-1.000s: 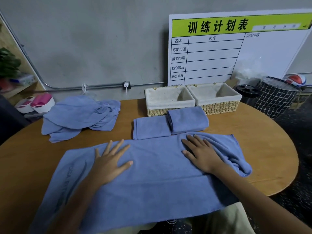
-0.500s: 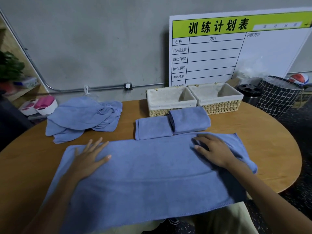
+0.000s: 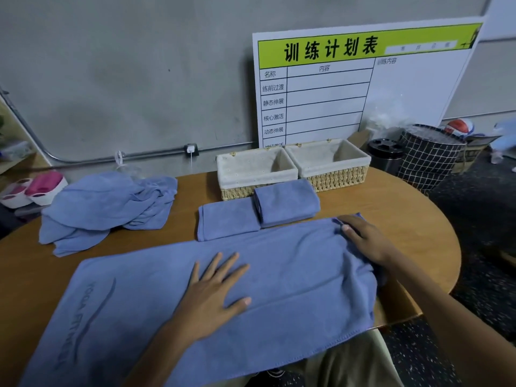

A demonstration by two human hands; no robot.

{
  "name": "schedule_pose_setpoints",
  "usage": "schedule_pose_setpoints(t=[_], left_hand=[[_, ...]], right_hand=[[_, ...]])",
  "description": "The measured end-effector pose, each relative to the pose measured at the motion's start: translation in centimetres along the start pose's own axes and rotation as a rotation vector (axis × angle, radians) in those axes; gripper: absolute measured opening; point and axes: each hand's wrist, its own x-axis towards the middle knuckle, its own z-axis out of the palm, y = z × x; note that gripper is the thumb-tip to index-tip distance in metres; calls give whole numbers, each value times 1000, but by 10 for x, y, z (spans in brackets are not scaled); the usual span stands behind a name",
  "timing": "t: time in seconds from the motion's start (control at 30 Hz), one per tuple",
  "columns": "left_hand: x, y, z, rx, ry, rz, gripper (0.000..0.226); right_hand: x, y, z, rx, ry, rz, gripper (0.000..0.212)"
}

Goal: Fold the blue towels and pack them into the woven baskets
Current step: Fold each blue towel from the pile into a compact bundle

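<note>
A large blue towel lies spread across the near part of the round wooden table, its near edge hanging over the front. My left hand rests flat on its middle with fingers spread. My right hand pinches the towel's far right corner, where the cloth is bunched. Two folded blue towels lie side by side just beyond it. Behind them stand two woven baskets with cream liners, both holding nothing. A heap of unfolded blue towels sits at the far left.
A white and green schedule board leans on the grey wall behind the baskets. A black bin and a checked laundry basket stand on the floor right of the table. Pink and white items sit at the left.
My left hand has slid right from the towel's left part to its middle. My right hand has moved up to the far right corner and taken hold of it.
</note>
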Motion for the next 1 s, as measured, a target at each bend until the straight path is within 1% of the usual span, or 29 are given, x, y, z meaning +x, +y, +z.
schedule_pose_setpoints(t=[0.1,0.13,0.2,0.27,0.3,0.33,0.4,0.43,0.5,0.53,0.6,0.67,0.7,0.73,0.8,0.93,1.0], left_hand=[[-2,2,-2,6,-10,-5,81],[-2,3,-3,-9,-4,-11,79],[-2,4,-3,-39,14,-10,80],[-4,2,-3,-44,47,-3,83],[-3,2,-2,-49,58,-16,84],[-1,4,-1,-33,83,-18,82],[4,19,-1,29,207,36,70],[6,32,-2,34,281,86,64],[17,69,-7,-65,315,196,58],[22,91,-10,-121,294,237,58],[38,134,-14,-185,231,287,61],[55,164,-11,-174,154,298,64],[62,173,-5,-152,103,292,68],[69,178,3,-125,63,284,75],[76,180,18,-80,53,272,86],[78,180,23,-35,45,249,85],[77,181,20,-32,34,242,85]], right_hand=[[2,12,6,-67,-31,-90,54],[5,14,3,-61,-35,-67,58],[11,20,-5,-66,-53,4,60],[12,22,-9,-75,-125,-13,59],[13,24,-9,-56,-134,-42,57],[10,27,-9,-7,-101,-42,56],[3,39,-10,76,43,18,49],[-1,45,-10,72,112,40,44],[-8,48,-11,-3,193,19,33],[-11,45,-11,-28,193,-16,31],[-18,37,-12,-14,153,-79,33],[-27,32,-14,57,137,-87,36],[-33,29,-16,111,144,-66,33],[-39,24,-20,180,150,-34,29],[-56,13,-29,333,117,28,31],[-87,-7,-46,585,-104,43,44],[-92,-9,-47,626,-172,10,51]])
